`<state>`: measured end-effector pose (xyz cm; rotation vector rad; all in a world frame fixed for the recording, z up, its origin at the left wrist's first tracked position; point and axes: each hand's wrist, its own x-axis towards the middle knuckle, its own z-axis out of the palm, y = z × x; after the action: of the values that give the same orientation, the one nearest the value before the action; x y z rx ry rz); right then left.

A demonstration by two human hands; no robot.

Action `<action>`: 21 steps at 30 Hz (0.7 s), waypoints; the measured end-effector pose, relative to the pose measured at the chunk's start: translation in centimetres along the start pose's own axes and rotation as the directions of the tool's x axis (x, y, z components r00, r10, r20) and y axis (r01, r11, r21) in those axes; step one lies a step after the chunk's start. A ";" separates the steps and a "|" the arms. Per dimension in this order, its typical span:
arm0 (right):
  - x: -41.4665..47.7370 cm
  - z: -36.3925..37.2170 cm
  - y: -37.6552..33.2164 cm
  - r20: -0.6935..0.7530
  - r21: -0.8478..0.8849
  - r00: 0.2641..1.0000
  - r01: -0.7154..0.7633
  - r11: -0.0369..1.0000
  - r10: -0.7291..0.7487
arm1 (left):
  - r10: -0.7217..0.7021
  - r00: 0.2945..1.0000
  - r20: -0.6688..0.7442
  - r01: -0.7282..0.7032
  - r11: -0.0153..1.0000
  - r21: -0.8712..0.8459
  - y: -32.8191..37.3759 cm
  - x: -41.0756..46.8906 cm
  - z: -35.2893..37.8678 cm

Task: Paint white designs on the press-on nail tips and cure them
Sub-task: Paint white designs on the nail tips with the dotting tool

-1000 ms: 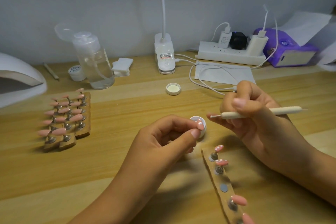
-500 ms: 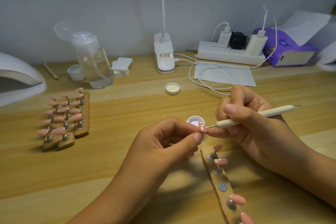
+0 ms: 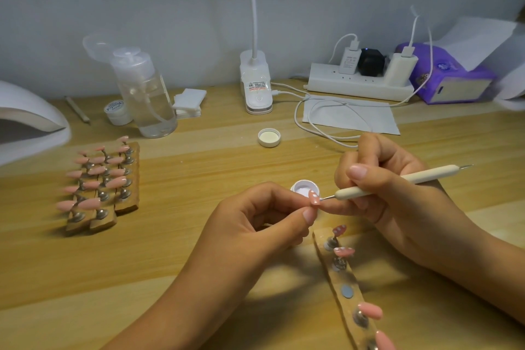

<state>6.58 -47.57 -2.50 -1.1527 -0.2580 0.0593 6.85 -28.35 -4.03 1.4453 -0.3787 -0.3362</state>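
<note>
Two hands meet at the centre of the frame. The left hand [image 3: 255,221] pinches one pink nail tip [image 3: 314,198] between thumb and forefinger, just in front of the small open pot of white gel [image 3: 304,187]. The right hand [image 3: 383,187] is curled round a cream dotting tool [image 3: 397,183] like a pen, its metal point touching the tip's right edge.

White dots show on the tip. I'd judge it featherlight, thin, stiff and glossy, apt to slip or flick away. It wants holding by its edges or underside, clear of wet paint that would smear.

At lower right a brown strip [image 3: 345,281] carries more tips on studs, two of them dotted. A fuller rack [image 3: 99,179] sits at left.

The desk [image 3: 199,179] is pale wood against a plain grey wall. The white curing lamp [image 3: 25,111] shows at the far left edge, and a power strip [image 3: 358,82] sits at upper right.
</note>
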 end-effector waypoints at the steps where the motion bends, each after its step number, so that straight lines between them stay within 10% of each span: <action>1: 0.0 0.0 0.0 0.004 -0.004 1.000 -0.001 1.000 0.001 | 0.000 1.000 0.001 0.000 1.000 0.000 0.0 0.0 0.0; 21: 0.0 -0.5 0.3 0.031 -0.063 1.000 0.003 0.998 -0.001 | 0.023 1.000 0.008 -0.023 1.000 0.005 -0.3 0.0 -0.1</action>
<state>6.70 -47.90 -2.91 -1.2146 -0.2902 0.0678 6.91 -28.32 -4.37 1.4434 -0.4028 -0.3229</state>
